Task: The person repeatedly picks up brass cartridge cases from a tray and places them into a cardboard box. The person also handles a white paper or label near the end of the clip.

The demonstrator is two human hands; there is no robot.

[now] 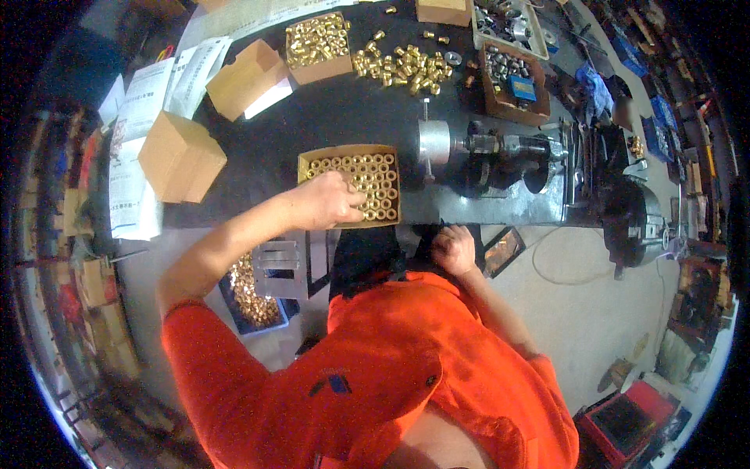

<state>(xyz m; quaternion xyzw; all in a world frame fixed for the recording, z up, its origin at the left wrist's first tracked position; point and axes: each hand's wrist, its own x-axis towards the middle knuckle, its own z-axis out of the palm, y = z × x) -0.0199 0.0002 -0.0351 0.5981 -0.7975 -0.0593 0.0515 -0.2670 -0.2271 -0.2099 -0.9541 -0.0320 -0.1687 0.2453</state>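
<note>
A small cardboard box [394, 160] stands at the near edge of the dark workbench, with brass fittings [379, 184] packed upright in rows. My left hand [334, 197] reaches over the box's left side, its fingers curled down among the fittings. What they pinch, if anything, is hidden under the hand. My right hand [453, 248] rests closed on my right thigh, below the bench edge, with nothing visible in it. Behind the box lies a loose heap of brass fittings [406, 66], next to an open cardboard box heaped with more of them [319, 39].
Two cardboard boxes [181, 156] [248, 78] and printed sheets [141, 187] lie at the left. A clamping machine with a metal chuck [434, 142] stands right of the packed box. Beyond it sits a box of metal parts [508, 70]. A blue bin [262, 309] with brass-coloured pieces is below the bench.
</note>
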